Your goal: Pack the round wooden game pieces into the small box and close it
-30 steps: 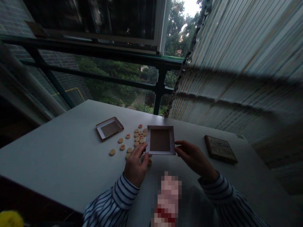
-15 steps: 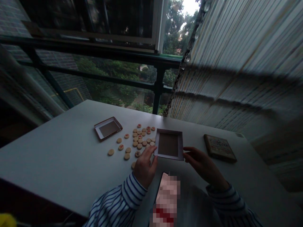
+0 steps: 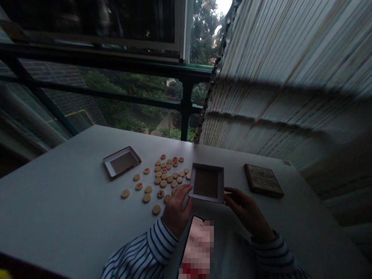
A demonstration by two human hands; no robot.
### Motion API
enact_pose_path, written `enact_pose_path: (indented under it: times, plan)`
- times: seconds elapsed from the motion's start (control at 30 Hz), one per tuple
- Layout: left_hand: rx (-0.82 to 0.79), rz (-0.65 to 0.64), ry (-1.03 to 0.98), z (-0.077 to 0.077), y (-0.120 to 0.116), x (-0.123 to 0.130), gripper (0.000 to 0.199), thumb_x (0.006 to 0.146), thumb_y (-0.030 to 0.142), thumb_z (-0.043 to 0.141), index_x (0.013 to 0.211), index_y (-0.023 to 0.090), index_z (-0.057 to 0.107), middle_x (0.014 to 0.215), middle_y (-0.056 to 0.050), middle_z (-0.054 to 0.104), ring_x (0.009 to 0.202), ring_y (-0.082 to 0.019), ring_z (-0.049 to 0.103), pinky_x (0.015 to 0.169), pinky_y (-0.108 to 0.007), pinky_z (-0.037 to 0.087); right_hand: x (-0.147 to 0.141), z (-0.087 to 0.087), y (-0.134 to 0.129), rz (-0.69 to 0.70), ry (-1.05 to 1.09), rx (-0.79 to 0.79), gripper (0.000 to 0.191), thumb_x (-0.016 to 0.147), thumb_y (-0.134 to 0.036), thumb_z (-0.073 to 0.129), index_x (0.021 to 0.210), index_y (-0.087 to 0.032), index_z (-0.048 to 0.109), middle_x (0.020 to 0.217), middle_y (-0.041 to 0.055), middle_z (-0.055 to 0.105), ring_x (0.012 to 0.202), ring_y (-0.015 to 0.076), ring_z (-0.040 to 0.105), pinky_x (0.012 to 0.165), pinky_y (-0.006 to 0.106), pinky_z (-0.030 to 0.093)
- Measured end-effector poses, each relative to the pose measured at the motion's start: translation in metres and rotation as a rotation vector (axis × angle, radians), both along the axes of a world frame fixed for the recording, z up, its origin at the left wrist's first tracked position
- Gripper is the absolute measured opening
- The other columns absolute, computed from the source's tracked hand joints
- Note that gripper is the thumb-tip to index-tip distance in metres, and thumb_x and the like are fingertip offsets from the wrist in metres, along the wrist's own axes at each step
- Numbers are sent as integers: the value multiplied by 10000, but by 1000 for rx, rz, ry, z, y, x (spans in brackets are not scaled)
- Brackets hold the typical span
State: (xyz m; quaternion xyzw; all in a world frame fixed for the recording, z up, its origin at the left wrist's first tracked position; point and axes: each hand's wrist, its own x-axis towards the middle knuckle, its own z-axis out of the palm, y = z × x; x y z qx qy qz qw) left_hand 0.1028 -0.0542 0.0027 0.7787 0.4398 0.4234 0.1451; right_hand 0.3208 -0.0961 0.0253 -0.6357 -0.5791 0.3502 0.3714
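Note:
An open shallow box, pale inside with a brown bottom, sits between my hands on or just above the table; I cannot tell if it touches. My left hand grips its left edge between thumb and fingers. On the opposite side, my right hand pinches the near right corner. Round wooden Chinese chess pieces lie scattered left of the box, some showing red characters and one a dark character. Part of the group is hidden behind my left hand.
A second shallow tray, perhaps the box lid, lies open side up at the left. To the right rests a flat printed box. A phone lies near me on the white table. Railing and curtain border the far side.
The box has shifted slightly right and nearer to me with both hands on it, uncovering more pieces beside it. My view has turned a little, so the table appears moved left.

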Motion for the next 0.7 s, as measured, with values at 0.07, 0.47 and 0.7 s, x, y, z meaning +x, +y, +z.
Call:
enact_pose_path:
  times: [0.07,0.47,0.7]
  plan:
    - [17,4,1,-5,0,0,270,766,137,456,1027,147,526,1033,-102,604,999,-192,549,832,-358,481,1,-4,-1,-9,-13,1,350,777,-381,500,1058,-172,506,878,76,649,798,173,607,686,284,480]
    - [40,-80,18,-26,-5,3,309,766,116,454,1070,157,490,1075,-106,602,1006,-188,560,831,-343,495,10,-11,-8,-13,-90,-46,350,801,-395,446,1078,-186,492,867,64,646,759,171,604,609,268,476]
    - [-37,-109,29,-22,-6,5,307,768,113,442,1069,143,498,1090,-116,593,1016,-190,556,840,-336,494,13,-14,-9,-34,-129,-71,352,802,-390,450,1093,-195,482,838,42,650,721,147,603,602,242,470]
